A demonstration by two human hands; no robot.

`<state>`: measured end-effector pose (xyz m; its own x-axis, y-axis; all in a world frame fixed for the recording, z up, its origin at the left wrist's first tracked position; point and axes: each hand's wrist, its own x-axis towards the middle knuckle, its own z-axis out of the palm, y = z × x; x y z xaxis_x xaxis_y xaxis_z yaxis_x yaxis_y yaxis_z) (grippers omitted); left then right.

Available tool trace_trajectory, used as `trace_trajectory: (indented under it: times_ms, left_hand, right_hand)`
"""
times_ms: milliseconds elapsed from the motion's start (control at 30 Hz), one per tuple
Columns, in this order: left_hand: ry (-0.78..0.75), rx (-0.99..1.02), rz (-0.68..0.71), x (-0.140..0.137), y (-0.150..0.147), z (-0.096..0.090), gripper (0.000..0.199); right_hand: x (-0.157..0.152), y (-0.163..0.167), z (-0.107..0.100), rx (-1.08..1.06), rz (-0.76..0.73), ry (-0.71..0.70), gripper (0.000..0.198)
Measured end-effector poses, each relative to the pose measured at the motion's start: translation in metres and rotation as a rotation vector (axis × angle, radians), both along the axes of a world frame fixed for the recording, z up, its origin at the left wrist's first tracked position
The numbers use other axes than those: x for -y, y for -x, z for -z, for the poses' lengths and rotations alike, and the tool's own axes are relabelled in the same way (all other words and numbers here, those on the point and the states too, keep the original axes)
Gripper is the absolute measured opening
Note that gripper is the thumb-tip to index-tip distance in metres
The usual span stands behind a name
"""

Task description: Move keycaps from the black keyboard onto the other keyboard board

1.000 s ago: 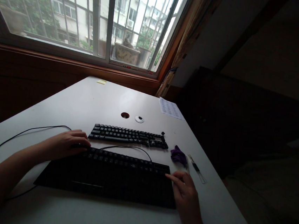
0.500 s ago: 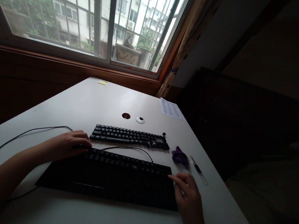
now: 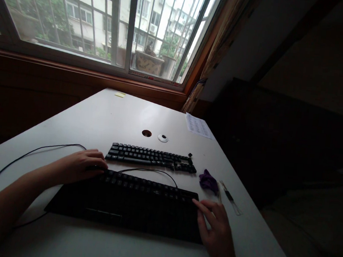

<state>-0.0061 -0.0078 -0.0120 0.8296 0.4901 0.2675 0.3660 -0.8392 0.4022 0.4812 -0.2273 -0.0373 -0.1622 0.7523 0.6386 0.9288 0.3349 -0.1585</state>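
A black keyboard (image 3: 139,212) lies on the white table, its near part too dark to make out detail. My left hand (image 3: 79,166) rests over its far left corner, fingers bent together around the edge; the fingertips are partly hidden. At the right end, my right hand (image 3: 214,221) touches the keyboard with its index finger stretched out and its thumb apart along the side edge. Behind the keyboard, black keycaps (image 3: 147,156) are laid out in rows, with gaps at the right. One loose keycap (image 3: 190,155) sits at their far right corner.
A purple cloth (image 3: 208,182) and a wire keycap puller (image 3: 232,199) lie to the right. Farther back are a cable hole (image 3: 146,133), its white cover (image 3: 163,137), a printed sheet (image 3: 198,126) and a yellow note (image 3: 120,94). A black cable (image 3: 32,150) loops at left.
The whole view has shifted slightly. My right index finger has moved a little to the left over the keyboard's right end. My left hand stays at the far left corner.
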Motion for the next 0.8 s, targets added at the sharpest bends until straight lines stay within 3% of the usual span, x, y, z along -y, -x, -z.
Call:
trace_trajectory:
  times_ms: [433, 633, 800]
  left_hand:
    - [0.011, 0.006, -0.008, 0.001, 0.000, 0.000, 0.019]
    - [0.010, 0.029, -0.003, 0.002, -0.001, -0.002, 0.019]
    - [0.003, 0.025, -0.007, 0.003, -0.001, -0.004, 0.019]
  right_hand:
    - [-0.004, 0.007, -0.003, 0.005, 0.007, 0.029, 0.026]
    - [-0.002, 0.011, -0.003, 0.049, -0.056, 0.089, 0.042]
    - [-0.002, 0.014, -0.005, 0.043, -0.120, 0.131, 0.041]
